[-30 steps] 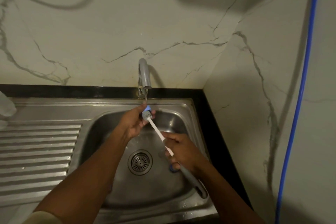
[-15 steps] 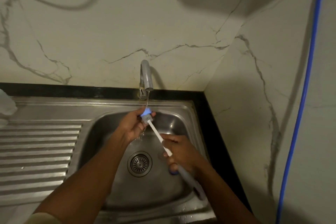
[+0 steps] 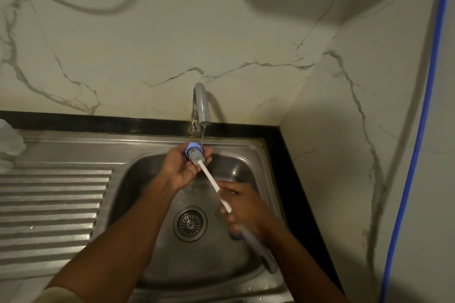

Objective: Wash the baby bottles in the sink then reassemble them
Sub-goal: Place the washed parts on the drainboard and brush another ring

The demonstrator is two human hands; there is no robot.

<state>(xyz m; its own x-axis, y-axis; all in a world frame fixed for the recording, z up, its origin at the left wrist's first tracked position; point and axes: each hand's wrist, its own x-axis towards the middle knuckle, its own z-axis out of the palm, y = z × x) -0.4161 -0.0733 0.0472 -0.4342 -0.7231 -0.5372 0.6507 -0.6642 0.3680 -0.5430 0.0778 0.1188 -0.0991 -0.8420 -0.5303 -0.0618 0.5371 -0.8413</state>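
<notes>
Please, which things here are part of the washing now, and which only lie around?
In use: left hand holding blue bottle part; right hand gripping brush; running tap; sink.
Lying about: blue hose on right wall; white object at left edge.

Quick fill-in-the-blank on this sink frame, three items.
1. The left hand holds a ____ bottle part under the tap.
2. The right hand grips the brush by its ____.
3. The ridged draining board lies ____ of the basin.
Missing: blue; handle; left.
</notes>
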